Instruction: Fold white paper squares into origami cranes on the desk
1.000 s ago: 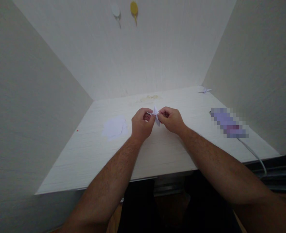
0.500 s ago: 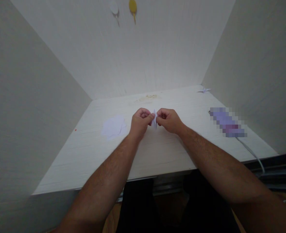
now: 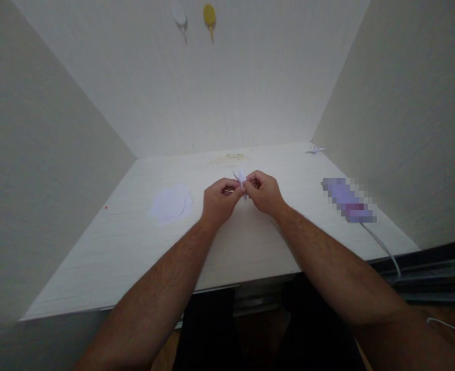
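Between my two hands is a small piece of folded white paper [image 3: 241, 176] with pointed ends, held up over the middle of the table. My left hand [image 3: 221, 198] pinches it from the left with thumb and fingers. From the right, my right hand [image 3: 265, 190] grips it the same way, and the two thumbs nearly meet. Fingers cover the paper's lower part. Left of my hands, several flat sheets of white paper [image 3: 170, 203] lie loosely stacked on the table.
A folded paper figure [image 3: 316, 150] sits at the table's far right corner. A blurred-out phone-like object [image 3: 347, 198] with a white cable [image 3: 382, 242] lies at the right. Walls enclose the white table [image 3: 134, 257]. A yellow hook [image 3: 209, 16] and a white hook [image 3: 180, 15] are on the back wall.
The folded paper has been turned, so its points now spread upward and left rather than standing edge-on. My hands have come closer together. The whole view has shifted slightly.
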{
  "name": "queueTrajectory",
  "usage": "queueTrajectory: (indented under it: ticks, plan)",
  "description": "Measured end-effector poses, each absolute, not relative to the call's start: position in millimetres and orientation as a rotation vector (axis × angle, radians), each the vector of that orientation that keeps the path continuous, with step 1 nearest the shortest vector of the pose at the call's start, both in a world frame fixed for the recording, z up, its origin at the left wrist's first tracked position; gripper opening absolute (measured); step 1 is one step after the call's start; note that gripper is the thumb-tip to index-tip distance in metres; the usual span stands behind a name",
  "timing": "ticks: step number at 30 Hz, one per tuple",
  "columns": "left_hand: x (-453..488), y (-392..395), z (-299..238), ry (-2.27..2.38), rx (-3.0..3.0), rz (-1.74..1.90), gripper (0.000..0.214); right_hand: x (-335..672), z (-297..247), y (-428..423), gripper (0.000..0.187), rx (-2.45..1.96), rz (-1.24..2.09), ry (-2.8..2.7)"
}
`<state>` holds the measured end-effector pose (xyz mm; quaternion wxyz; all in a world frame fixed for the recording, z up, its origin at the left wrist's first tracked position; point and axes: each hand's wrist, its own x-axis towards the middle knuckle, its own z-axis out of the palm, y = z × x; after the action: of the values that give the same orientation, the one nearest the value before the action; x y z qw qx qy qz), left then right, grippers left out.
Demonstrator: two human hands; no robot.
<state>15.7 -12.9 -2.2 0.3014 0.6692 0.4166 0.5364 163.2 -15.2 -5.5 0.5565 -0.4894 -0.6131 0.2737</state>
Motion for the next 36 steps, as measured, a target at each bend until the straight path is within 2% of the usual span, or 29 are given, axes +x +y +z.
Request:
queueTrajectory:
  ticks: [9, 16, 28, 36]
  plan:
    - [19.5, -15.1, -3.3, 1.12, 1.869, 1.534, 0.005, 163.3, -1.8, -19.8, 0.01, -1.168, 0.529, -1.482]
    - [16.7, -8.7, -4.8, 1.017, 1.569, 1.388, 0.022, 165.6, -5.1, -17.8, 0.01, -1.137, 0.607, -1.489]
    - [19.6, -12.3, -4.1, 1.101, 1.693, 1.488, 0.008, 167.7, -7.0, -14.1, 0.018, -1.113, 0.718, -1.433]
    - [21.3, -11.0, -7.1, 1.242, 1.769, 1.551, 0.005, 162.1, -6.2, -18.6, 0.013, -1.189, 0.49, -1.502]
